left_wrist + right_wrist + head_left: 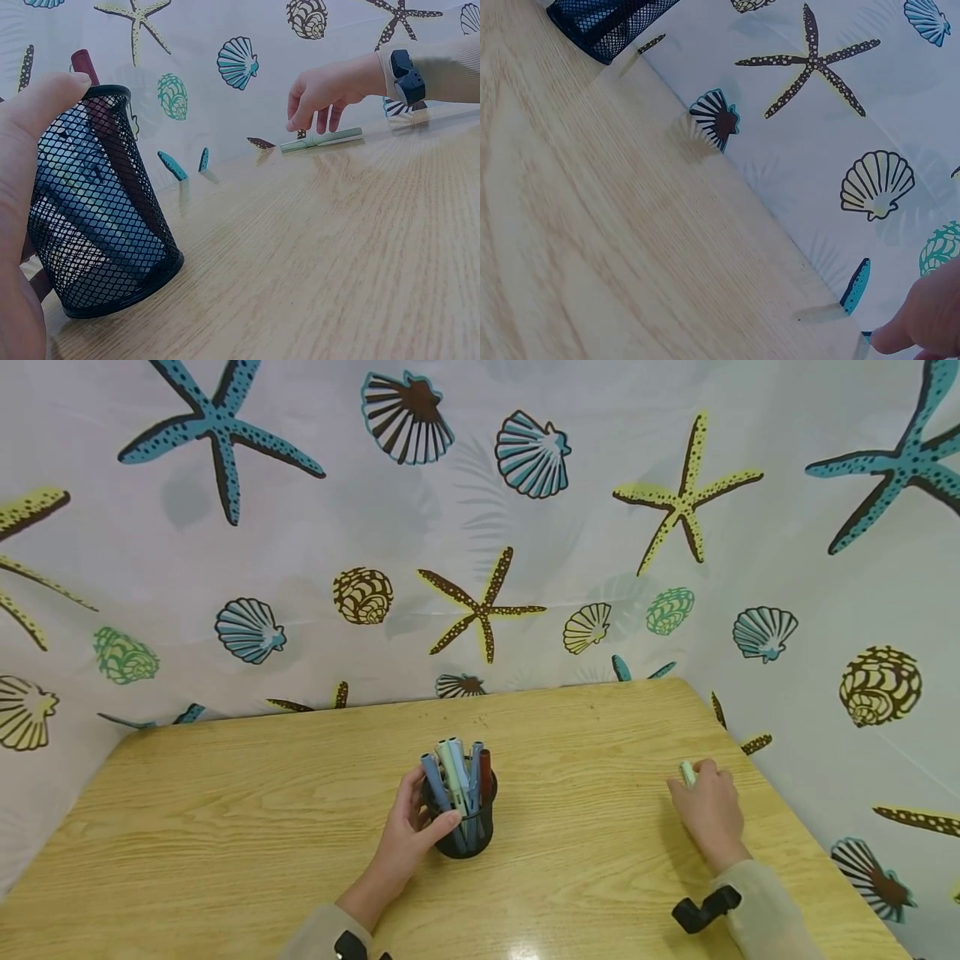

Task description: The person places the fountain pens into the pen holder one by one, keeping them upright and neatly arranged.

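Observation:
My left hand (411, 827) grips a black mesh pen cup (105, 202), its thumb on the rim and the fingers around the far side. Blue, pale green and dark red markers (486, 777) stand in the cup, which leans in the left wrist view. On the right side of the table, a pale green marker (322, 140) lies flat. Over it hovers my right hand (708, 810), fingers loosely bent downward with the tips very near or touching the marker. In the right wrist view only part of the right hand (926, 319) shows, at the lower right corner.
The light wooden table (247, 827) meets a white curtain (300, 543) printed with starfish and shells at its back and right side. A black strap device (705, 910) sits on the right wrist.

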Action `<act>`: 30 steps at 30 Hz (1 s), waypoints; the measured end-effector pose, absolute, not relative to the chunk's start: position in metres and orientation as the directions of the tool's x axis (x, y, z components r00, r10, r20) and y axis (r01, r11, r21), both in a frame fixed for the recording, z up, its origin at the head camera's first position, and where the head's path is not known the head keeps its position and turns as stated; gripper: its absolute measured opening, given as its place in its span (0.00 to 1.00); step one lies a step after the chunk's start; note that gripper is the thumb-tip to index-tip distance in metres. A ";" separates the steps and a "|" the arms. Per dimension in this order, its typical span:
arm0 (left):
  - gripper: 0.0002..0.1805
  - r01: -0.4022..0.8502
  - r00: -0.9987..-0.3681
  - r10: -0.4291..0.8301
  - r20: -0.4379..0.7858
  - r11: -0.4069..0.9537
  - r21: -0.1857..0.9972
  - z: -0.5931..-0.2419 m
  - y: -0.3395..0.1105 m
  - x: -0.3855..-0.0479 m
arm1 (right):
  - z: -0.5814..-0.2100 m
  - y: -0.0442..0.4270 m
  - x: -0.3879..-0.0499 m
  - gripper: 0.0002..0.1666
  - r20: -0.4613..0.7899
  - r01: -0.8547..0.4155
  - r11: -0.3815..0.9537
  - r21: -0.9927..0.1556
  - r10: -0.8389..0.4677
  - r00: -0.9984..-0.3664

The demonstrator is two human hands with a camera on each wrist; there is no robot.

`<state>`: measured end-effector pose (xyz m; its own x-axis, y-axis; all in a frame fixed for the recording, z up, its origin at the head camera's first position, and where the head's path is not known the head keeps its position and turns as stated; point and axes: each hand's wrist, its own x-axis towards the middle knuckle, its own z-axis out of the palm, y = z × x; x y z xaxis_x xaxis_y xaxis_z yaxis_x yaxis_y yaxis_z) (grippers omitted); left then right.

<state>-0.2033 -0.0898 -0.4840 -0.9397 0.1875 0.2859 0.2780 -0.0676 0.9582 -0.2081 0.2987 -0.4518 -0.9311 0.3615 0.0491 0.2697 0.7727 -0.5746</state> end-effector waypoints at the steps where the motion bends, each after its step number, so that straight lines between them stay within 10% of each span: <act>1: 0.37 0.278 -0.940 0.188 0.286 -0.068 0.958 -0.484 -0.090 -0.203 | -0.453 0.299 -0.208 0.31 0.045 0.275 0.773 -0.572 0.365 -0.930; 30: 0.36 0.267 -0.941 0.198 0.275 -0.068 0.961 -0.483 -0.092 -0.203 | -0.471 0.314 -0.221 0.21 0.054 0.284 0.791 -0.542 0.370 -0.927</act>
